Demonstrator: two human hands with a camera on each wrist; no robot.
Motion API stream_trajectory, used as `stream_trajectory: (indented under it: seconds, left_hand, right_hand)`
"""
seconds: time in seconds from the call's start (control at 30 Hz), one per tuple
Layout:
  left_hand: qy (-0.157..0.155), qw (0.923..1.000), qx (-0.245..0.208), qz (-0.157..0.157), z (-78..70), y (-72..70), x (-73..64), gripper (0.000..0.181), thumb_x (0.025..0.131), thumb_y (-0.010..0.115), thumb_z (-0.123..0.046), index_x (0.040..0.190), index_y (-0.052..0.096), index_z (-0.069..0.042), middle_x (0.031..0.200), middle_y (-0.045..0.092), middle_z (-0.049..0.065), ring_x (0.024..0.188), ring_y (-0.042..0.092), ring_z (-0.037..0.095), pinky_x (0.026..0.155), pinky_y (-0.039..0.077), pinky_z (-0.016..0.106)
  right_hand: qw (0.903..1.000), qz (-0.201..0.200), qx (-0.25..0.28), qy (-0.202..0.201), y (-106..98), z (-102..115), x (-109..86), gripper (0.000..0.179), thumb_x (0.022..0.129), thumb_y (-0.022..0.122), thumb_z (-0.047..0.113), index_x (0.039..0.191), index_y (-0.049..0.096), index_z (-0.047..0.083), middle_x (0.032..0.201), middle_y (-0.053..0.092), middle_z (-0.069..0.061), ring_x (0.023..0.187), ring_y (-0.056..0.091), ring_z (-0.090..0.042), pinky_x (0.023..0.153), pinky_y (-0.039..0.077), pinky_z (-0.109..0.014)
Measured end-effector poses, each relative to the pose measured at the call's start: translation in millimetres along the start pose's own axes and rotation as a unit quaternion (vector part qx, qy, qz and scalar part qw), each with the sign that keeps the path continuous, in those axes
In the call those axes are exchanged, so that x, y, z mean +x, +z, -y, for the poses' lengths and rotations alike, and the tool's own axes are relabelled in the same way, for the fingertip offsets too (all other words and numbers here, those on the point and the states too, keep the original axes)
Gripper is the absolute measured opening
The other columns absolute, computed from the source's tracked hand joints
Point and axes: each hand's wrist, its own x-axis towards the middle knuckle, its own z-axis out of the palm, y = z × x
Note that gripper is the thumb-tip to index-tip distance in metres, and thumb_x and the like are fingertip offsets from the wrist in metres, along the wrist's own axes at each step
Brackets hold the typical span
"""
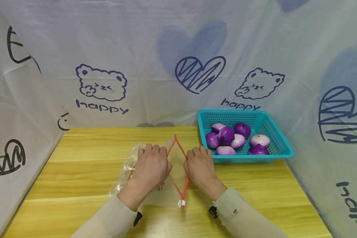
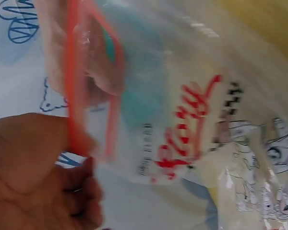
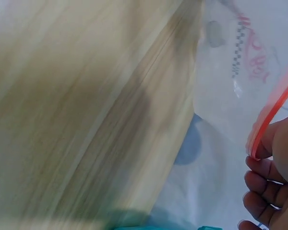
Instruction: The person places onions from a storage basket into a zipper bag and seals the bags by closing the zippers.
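Observation:
A clear plastic zip bag (image 1: pixel 157 196) with a red-orange zip edge (image 2: pixel 77 76) is held above the table, its mouth spread into a diamond. My left hand (image 1: pixel 153 167) pinches one side of the mouth between thumb and curled fingers. The opposite side is pinched by my right hand (image 1: pixel 200 167); in the right wrist view its thumb and forefinger meet on the red strip (image 3: pixel 273 108). A white slider (image 1: pixel 182 202) sits at the near end of the zip. Red lettering (image 2: pixel 187 129) and small drawings show on the bag's side.
At the back right of the wooden table (image 1: pixel 86 158) stands a turquoise basket (image 1: pixel 278 142). Several purple onions (image 1: pixel 226 136) lie in it, some partly pale. A printed cloth (image 1: pixel 148 66) hangs behind the table and at both sides.

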Motion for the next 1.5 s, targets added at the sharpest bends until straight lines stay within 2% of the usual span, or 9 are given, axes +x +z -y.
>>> stream_trajectory:
  seconds: [0.13, 0.27, 0.33, 0.53, 0.6, 0.83, 0.97, 1.1, 1.5]
  left_hand:
    - [-0.011, 0.9958, 0.010, 0.091, -5.1, -7.6, 0.5, 0.025, 0.094, 0.068, -0.015, 0.080, 0.049, -0.007, 0.070, 0.039, 0.004, 0.066, 0.035, 0.023, 0.063, 0.030, 0.038]
    - [-0.010, 0.9991, 0.024, 0.034, -5.9, -7.9, 7.9, 0.028, 0.092, 0.069, -0.012, 0.074, 0.048, -0.009, 0.065, 0.031, 0.001, 0.061, 0.026, 0.019, 0.059, 0.023, 0.034]
    - [-0.017, 0.9991, 0.029, 0.024, -5.1, -5.9, 12.1, 0.030, 0.092, 0.070, -0.012, 0.071, 0.048, -0.010, 0.064, 0.031, 0.001, 0.060, 0.027, 0.019, 0.058, 0.022, 0.033]
    - [-0.050, 0.9920, 0.028, 0.112, -3.0, -7.7, 13.9, 0.033, 0.090, 0.073, -0.019, 0.069, 0.049, -0.010, 0.066, 0.042, 0.003, 0.065, 0.038, 0.022, 0.061, 0.028, 0.035]
    - [-0.051, 0.9910, 0.029, 0.121, -3.6, -11.0, 12.9, 0.035, 0.089, 0.075, -0.022, 0.069, 0.048, -0.010, 0.066, 0.043, 0.003, 0.065, 0.039, 0.023, 0.061, 0.029, 0.036]
    - [-0.024, 0.9964, 0.038, 0.071, -5.5, -18.1, 10.9, 0.037, 0.085, 0.078, -0.022, 0.067, 0.047, -0.010, 0.064, 0.041, 0.002, 0.063, 0.038, 0.021, 0.060, 0.030, 0.034]
    - [0.013, 0.9993, 0.030, 0.021, -3.9, -12.3, 8.2, 0.036, 0.083, 0.076, -0.020, 0.068, 0.045, -0.011, 0.064, 0.034, 0.000, 0.062, 0.032, 0.020, 0.058, 0.030, 0.034]
    - [0.024, 0.9995, 0.008, -0.019, -0.4, -5.5, 5.7, 0.036, 0.082, 0.073, -0.015, 0.066, 0.041, -0.013, 0.065, 0.025, -0.003, 0.060, 0.028, 0.019, 0.057, 0.027, 0.032]
    - [0.014, 0.9986, -0.015, -0.049, 0.6, -2.6, 4.3, 0.037, 0.079, 0.069, -0.010, 0.064, 0.036, -0.013, 0.065, 0.022, -0.002, 0.057, 0.027, 0.019, 0.054, 0.024, 0.030]
  right_hand:
    - [0.9999, -0.002, -0.001, -0.014, -1.1, -0.9, 1.6, 0.018, 0.093, 0.071, 0.017, 0.080, 0.063, 0.007, 0.080, 0.060, -0.008, 0.083, 0.055, -0.031, 0.069, 0.038, -0.041]
    - [0.9993, 0.007, 0.009, -0.035, -3.2, -0.9, 2.9, 0.017, 0.095, 0.071, 0.017, 0.083, 0.064, 0.007, 0.082, 0.060, -0.007, 0.084, 0.055, -0.031, 0.071, 0.039, -0.041]
    - [0.9990, 0.008, 0.013, -0.042, -3.5, -1.1, 3.3, 0.017, 0.095, 0.070, 0.017, 0.083, 0.064, 0.007, 0.082, 0.059, -0.007, 0.084, 0.055, -0.031, 0.071, 0.040, -0.041]
    - [0.9993, 0.003, 0.007, -0.036, -3.1, -3.8, 4.8, 0.015, 0.093, 0.070, 0.017, 0.084, 0.065, 0.007, 0.083, 0.062, -0.007, 0.085, 0.056, -0.031, 0.070, 0.040, -0.041]
    - [0.9996, 0.006, 0.003, -0.029, -3.3, -6.1, 4.9, 0.014, 0.092, 0.071, 0.016, 0.083, 0.066, 0.007, 0.082, 0.062, -0.008, 0.084, 0.055, -0.031, 0.069, 0.040, -0.041]
    - [0.9995, 0.030, 0.010, -0.005, -4.6, -11.6, 4.6, 0.016, 0.090, 0.073, 0.016, 0.082, 0.064, 0.006, 0.080, 0.061, -0.009, 0.081, 0.054, -0.032, 0.068, 0.039, -0.042]
    - [0.9993, 0.030, 0.023, -0.005, -3.9, -11.1, 2.4, 0.019, 0.088, 0.075, 0.020, 0.081, 0.063, 0.007, 0.078, 0.059, -0.007, 0.079, 0.053, -0.031, 0.067, 0.037, -0.039]
    - [0.9992, 0.026, 0.031, -0.006, -3.0, -8.8, 0.8, 0.019, 0.088, 0.075, 0.020, 0.080, 0.063, 0.008, 0.077, 0.058, -0.007, 0.079, 0.052, -0.030, 0.067, 0.037, -0.039]
    - [0.9992, 0.019, 0.034, 0.000, -3.7, -5.6, 0.2, 0.027, 0.087, 0.079, 0.028, 0.079, 0.062, 0.009, 0.078, 0.058, -0.006, 0.078, 0.052, -0.029, 0.066, 0.034, -0.037]
